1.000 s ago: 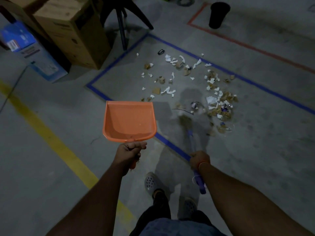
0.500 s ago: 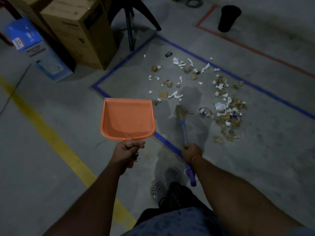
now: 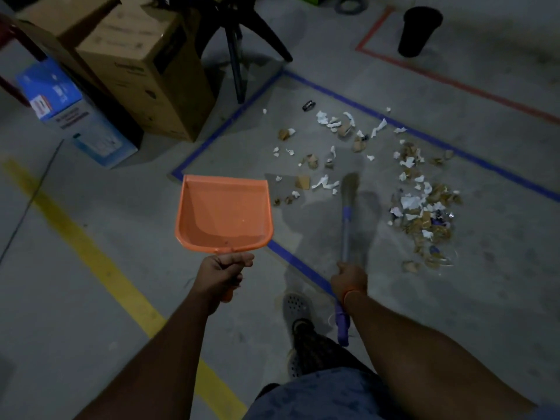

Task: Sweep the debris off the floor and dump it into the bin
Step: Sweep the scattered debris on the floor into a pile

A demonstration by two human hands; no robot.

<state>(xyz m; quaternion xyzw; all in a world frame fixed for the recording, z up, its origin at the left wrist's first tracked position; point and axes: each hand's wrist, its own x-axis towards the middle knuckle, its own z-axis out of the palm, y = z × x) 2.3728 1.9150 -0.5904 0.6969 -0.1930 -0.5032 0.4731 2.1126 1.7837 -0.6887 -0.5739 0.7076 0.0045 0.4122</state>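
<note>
Head view. Left hand [image 3: 222, 272] curled round the handle of an orange dustpan [image 3: 224, 213], pan held above the floor, open mouth pointing away. Right hand [image 3: 350, 278] gripping the shaft of a small broom [image 3: 347, 219], bristle end down on the floor just beside the nearest scraps. Debris [image 3: 421, 207] of torn white paper and brown card scattered ahead of both hands, thickest heap to the right of the broom, thinner scatter beyond the dustpan. All of it inside a blue tape outline [image 3: 230, 121]. Black bin [image 3: 419, 30] standing far off at top right, behind a red tape line [image 3: 454, 81]. Cardboard boxes [image 3: 145, 71] and a black stand [image 3: 236, 50] crowding the far left edge. Bare concrete on the right side, yellow stripe [image 3: 91, 253] on the left.
</note>
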